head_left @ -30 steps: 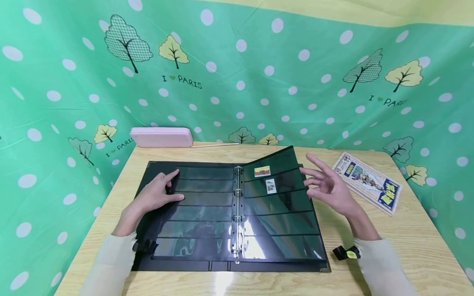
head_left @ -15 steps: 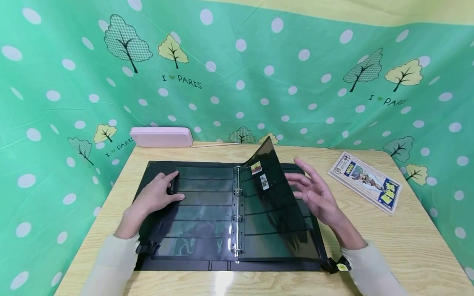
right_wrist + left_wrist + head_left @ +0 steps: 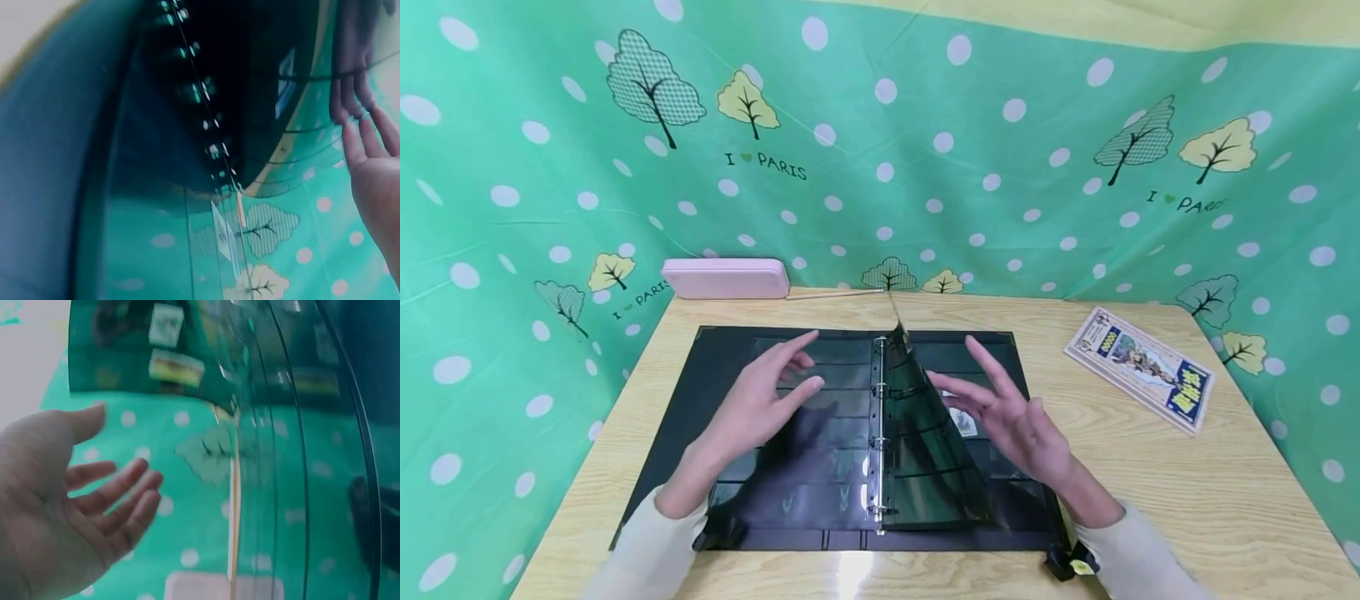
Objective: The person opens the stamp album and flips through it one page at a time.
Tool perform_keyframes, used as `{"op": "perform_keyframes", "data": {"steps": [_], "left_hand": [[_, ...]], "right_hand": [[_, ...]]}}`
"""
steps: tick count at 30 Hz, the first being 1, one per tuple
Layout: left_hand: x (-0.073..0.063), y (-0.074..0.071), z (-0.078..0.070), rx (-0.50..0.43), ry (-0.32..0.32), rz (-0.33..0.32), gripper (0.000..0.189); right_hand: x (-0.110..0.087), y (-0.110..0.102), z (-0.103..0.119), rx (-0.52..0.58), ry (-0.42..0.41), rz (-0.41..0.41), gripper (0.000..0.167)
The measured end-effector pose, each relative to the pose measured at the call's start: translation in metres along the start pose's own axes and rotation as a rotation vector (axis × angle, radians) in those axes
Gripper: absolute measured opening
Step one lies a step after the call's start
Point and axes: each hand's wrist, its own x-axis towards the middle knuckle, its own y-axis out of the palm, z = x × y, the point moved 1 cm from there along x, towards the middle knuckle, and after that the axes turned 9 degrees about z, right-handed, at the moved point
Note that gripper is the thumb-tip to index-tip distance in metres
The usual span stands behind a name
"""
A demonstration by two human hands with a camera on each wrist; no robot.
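A black ring-bound stamp album lies spread on the table, with clear strip pockets on its pages. One dark page stands up from the rings, bent and leaning right. My right hand is against that page's right face, fingers extended; in the right wrist view its fingertips meet their reflection on the page. A small pale stamp shows beside these fingers. Over the left page hovers my left hand, fingers loosely bent and holding nothing. The left wrist view shows a pale stamp and a yellow-and-red stamp.
A pink case sits at the table's back left, with a thin stick beside it. A printed booklet or packet lies on the right. Green dotted cloth hangs behind the table.
The right hand has moved left, pushing the page up from the right side towards the rings. My left hand has lifted off the album's left side and shifted right over the left page.
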Motion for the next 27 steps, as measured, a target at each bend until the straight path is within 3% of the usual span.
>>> {"op": "perform_keyframes", "data": {"steps": [7, 10, 15, 20, 27], "left_hand": [[-0.007, 0.013, -0.035, -0.185, 0.174, -0.042, 0.068], [-0.008, 0.020, -0.042, -0.232, 0.219, -0.060, 0.067], [-0.010, 0.030, -0.047, -0.287, 0.250, -0.024, 0.055], [-0.011, 0.035, -0.050, -0.326, 0.208, -0.040, 0.040], [-0.013, 0.031, -0.045, -0.307, 0.025, -0.126, 0.029]], "right_hand": [[0.002, 0.016, -0.007, -0.069, 0.153, 0.010, 0.076], [0.002, 0.021, -0.010, -0.081, 0.215, 0.030, 0.076], [0.003, 0.026, -0.011, -0.092, 0.249, 0.050, 0.077], [0.003, 0.026, -0.011, -0.071, 0.236, 0.056, 0.078], [0.003, 0.020, -0.009, -0.100, 0.118, -0.002, 0.080]]}}
